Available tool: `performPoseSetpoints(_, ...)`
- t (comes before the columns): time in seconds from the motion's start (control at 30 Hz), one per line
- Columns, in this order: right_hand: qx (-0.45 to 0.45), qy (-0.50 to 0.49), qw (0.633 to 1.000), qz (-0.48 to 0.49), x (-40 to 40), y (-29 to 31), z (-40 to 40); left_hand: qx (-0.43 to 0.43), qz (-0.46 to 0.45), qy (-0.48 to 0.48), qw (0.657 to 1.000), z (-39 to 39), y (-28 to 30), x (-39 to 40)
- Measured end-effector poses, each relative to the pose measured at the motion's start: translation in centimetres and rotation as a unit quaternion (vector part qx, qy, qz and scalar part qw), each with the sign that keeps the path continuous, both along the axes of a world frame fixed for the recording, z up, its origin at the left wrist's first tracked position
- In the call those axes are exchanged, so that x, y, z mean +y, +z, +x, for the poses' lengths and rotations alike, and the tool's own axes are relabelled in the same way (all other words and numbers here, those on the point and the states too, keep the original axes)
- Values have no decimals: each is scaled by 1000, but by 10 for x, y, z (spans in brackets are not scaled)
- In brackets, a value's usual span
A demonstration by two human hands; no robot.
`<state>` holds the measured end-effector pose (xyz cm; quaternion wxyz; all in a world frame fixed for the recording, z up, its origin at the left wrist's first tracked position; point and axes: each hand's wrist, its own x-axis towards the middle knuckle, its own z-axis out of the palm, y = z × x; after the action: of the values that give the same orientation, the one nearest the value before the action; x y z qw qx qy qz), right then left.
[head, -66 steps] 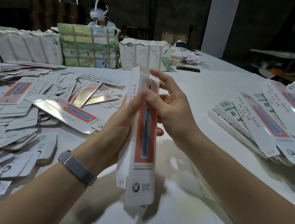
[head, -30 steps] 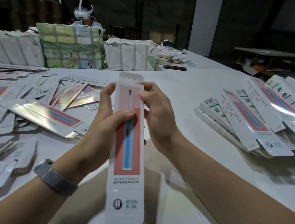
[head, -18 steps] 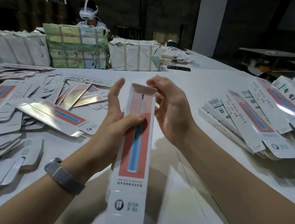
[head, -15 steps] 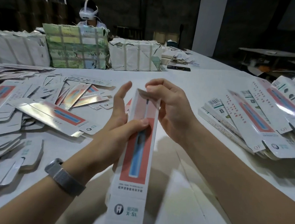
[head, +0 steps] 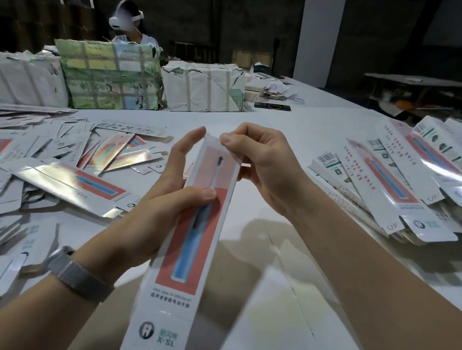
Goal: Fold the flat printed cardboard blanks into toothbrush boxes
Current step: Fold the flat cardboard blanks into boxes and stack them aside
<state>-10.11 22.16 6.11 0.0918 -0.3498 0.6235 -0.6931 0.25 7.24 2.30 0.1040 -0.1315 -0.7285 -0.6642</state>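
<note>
On the smooth white table (head: 298, 130), glossy flat blanks (head: 64, 182) lie scattered at the left and stacked at the right. At the centre the left hand (head: 166, 197) grips a long narrow box (head: 191, 232) (red panel, blue toothbrush printed), thumb across its front. The right hand (head: 261, 160) pinches its top end; the flap there is hidden by the fingers, and the bottom edge is blurred.

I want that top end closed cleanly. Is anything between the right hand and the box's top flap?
Nothing visible: the right hand already pinches the top flap of the toothbrush box, which the left hand holds.
</note>
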Motion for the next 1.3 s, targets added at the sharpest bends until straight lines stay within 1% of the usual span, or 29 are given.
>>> performPoseSetpoints(0.13,18,7,1000,-1,2,0,-3,-3,-8,1,1000,-2,-1,0)
performPoseSetpoints(0.27,25,26,999,-9,4,-2,-4,-2,38,-13,999,-1,2,-1)
performPoseSetpoints(0.43,83,-4,996,-17,0,-5,-1,0,63,-7,998,-2,1,2)
performPoseSetpoints(0.5,84,4,996,-31,-1,-6,0,7,77,-1,997,-1,1,2)
performPoseSetpoints(0.6,47,35,997,-56,-1,-7,1,27,74,15,997,-1,2,0)
performPoseSetpoints(0.67,14,50,997,-54,-3,-8,3,45,61,36,997,-2,2,0)
performPoseSetpoints(0.8,-57,46,995,-66,-10,-6,9,97,15,85,991,-3,1,6)
performPoseSetpoints(0.87,-92,41,992,-80,-10,-1,10,108,7,97,989,-3,2,10)
performPoseSetpoints(0.9,-82,35,994,-69,-9,1,11,108,20,106,988,-3,3,11)
performPoseSetpoints(0.93,-45,23,998,-36,-8,2,12,107,44,117,986,-3,5,12)
performPoseSetpoints(0.97,13,10,1000,17,-7,3,15,109,73,122,984,-4,8,13)
performPoseSetpoints(1.03,126,-10,984,128,-9,3,23,118,127,99,980,-3,12,17)
performPoseSetpoints(1.07,165,-14,971,174,-10,2,26,121,153,76,978,-2,13,19)
performPoseSetpoints(1.13,212,-32,949,230,-11,0,30,112,200,40,973,-1,14,23)
performPoseSetpoints(1.17,223,-53,943,242,-9,3,30,101,201,33,974,-2,13,24)
performPoseSetpoints(1.23,235,-125,931,251,1,16,24,80,141,45,986,-6,13,22)
performPoseSetpoints(1.27,245,-178,915,265,10,25,17,77,109,68,989,-8,11,20)
performPoseSetpoints(1.3,255,-238,890,293,23,34,8,79,93,93,988,-10,10,16)
